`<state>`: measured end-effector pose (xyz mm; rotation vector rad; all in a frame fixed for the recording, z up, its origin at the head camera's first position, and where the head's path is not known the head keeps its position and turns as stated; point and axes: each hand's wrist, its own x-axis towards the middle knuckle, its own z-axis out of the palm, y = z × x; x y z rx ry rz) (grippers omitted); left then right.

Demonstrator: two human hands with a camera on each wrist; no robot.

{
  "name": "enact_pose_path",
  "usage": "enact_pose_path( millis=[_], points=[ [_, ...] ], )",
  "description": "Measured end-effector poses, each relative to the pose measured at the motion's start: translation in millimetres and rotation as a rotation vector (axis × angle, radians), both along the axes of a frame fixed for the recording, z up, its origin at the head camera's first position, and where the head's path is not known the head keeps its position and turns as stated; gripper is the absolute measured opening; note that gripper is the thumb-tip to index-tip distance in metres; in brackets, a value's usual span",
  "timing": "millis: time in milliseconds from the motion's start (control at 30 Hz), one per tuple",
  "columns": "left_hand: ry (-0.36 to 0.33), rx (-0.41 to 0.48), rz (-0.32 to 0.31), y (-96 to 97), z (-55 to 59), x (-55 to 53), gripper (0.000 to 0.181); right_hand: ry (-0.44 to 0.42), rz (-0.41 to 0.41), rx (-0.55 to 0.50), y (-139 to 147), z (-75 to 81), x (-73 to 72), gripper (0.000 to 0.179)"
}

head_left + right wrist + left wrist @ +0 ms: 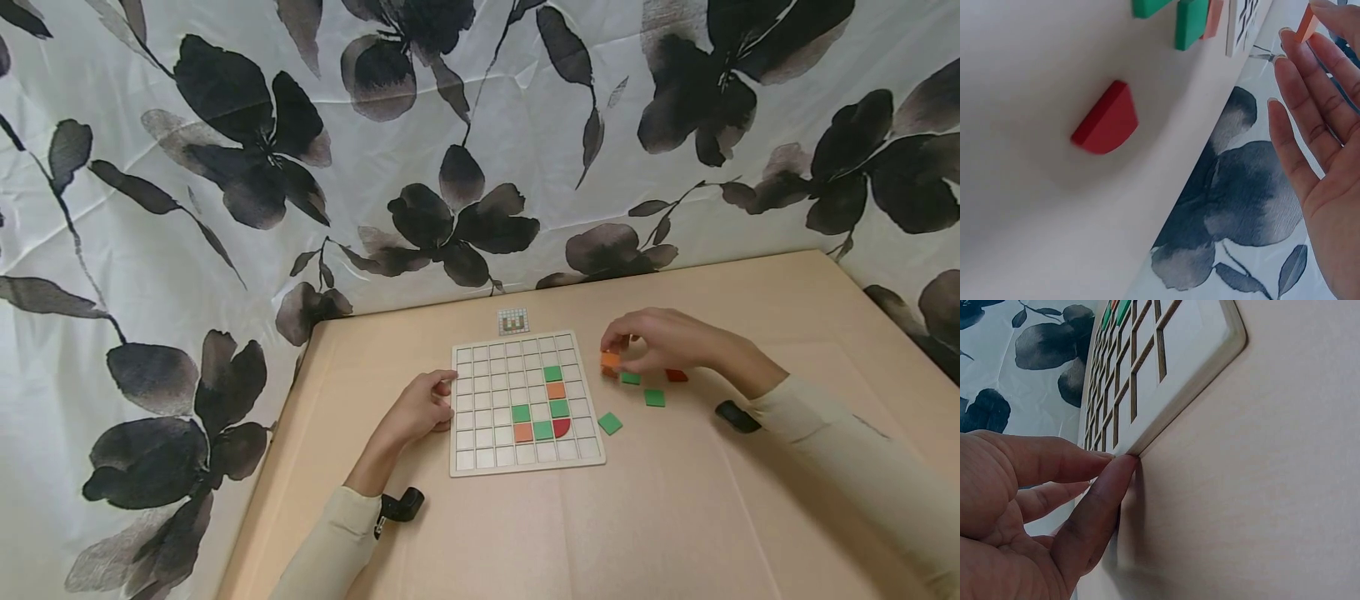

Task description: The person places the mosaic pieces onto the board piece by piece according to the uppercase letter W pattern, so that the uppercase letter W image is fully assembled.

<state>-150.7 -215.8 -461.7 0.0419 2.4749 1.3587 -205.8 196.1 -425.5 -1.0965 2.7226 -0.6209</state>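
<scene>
A white grid board [483, 467] lies on the table, with green, orange and red tiles set in some of its squares. My left hand [420, 408] is at the board's left edge; in the left wrist view the thumb [1100, 509] and index finger pinch that rim. To the right of the board, my right hand [663, 337] pinches an orange tile [1307, 25] between thumb and fingers, above the table. Another orange tile [609, 372] lies just beneath it. Near this hand are loose green tiles [655, 398] and a red tile with a curved side [1107, 122].
A small patterned card [513, 322] lies behind the board. One more green tile [610, 423] sits close to the board's right edge. Behind the wooden table [480, 542] hangs a floral cloth [450, 150].
</scene>
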Motion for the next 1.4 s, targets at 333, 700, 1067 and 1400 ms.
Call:
enact_pose_path(
  millis=[333,700,1067,1400],
  points=[
    [-0.007,0.004,0.002,1.1,2.7,1.1,0.068,0.023,0.057,-0.027,-19,3.4,-1.7,0.024],
    [-0.009,0.004,0.002,0.8,2.3,-0.5,0.068,0.030,0.120,-0.026,-38,4.5,-5.7,0.023],
    [-0.022,-0.006,-0.001,0.8,4.3,-1.2,0.069,-0.022,0.133,-0.007,-56,7.6,-6.3,0.024],
    [-0.014,-0.016,0.007,1.2,4.7,-4.0,0.069,0.017,0.202,-0.021,-69,4.6,-12.5,0.024]
  ],
)
